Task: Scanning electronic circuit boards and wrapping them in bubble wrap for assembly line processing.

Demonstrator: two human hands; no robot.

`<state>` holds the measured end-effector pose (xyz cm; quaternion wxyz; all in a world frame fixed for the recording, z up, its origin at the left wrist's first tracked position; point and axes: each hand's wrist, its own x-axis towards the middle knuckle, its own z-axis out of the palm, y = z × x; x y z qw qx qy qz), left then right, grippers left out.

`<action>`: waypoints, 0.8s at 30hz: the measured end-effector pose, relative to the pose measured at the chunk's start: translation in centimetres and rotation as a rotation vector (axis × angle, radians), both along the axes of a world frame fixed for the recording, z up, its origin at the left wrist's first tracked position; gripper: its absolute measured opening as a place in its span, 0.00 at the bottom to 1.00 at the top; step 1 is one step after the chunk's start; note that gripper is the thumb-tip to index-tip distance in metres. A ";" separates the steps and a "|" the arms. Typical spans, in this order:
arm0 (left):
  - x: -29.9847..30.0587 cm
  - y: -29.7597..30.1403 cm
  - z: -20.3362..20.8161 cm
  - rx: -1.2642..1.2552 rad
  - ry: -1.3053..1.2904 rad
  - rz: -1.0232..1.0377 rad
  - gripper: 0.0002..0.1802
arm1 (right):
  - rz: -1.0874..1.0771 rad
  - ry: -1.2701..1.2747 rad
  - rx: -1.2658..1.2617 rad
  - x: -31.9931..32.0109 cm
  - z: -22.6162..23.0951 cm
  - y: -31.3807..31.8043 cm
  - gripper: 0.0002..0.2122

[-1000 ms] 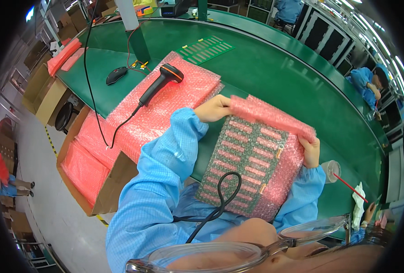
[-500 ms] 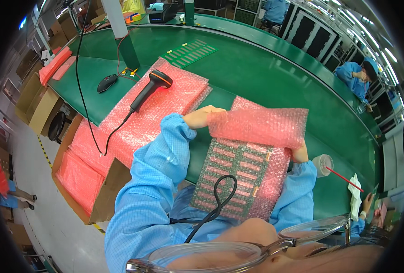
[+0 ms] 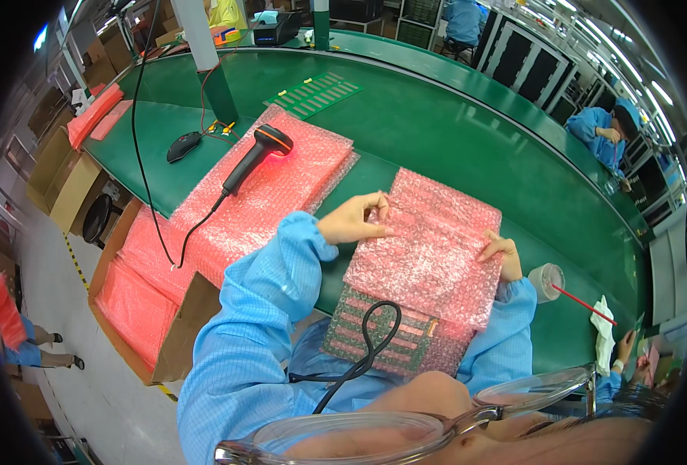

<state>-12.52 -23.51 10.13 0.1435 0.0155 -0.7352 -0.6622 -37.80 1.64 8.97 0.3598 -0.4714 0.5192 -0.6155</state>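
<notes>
One looped black cable (image 3: 370, 359) hangs nearest me, in front of the wrapped green panel (image 3: 413, 342), which lies just nearer than both hands, partly under pink bubble wrap (image 3: 425, 267). I see the right hand (image 3: 504, 257) pinching that wrap's right edge; the left hand (image 3: 359, 218) curls at its left edge, its hold unclear to me. Left of that hand, a scanner (image 3: 249, 160) rests on stacked pink bags (image 3: 305, 159).

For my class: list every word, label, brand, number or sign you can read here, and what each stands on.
No text can be read anywhere in this view.
Pink bubble wrap: no readable text.
Handheld scanner: no readable marking.
Cardboard box: no readable lettering.
Black device at the back: any marking too small to read.
</notes>
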 end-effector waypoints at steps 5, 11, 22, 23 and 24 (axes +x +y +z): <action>2.7 2.6 0.7 -0.289 0.088 0.046 0.38 | -0.008 0.066 -0.035 -0.2 -0.1 1.1 0.06; 5.4 3.8 -1.0 -0.248 0.098 0.089 0.49 | -0.122 -0.595 -0.119 6.3 3.3 1.9 0.22; 6.2 7.9 -2.9 0.272 0.118 0.281 0.47 | -0.306 -0.167 0.310 13.5 0.9 6.6 0.29; 6.9 8.4 -2.2 0.375 0.059 0.291 0.42 | -0.345 -0.194 0.311 13.7 1.0 6.5 0.29; 6.9 8.3 -2.7 0.374 0.040 0.238 0.42 | -0.319 -0.107 0.303 13.4 1.0 6.5 0.24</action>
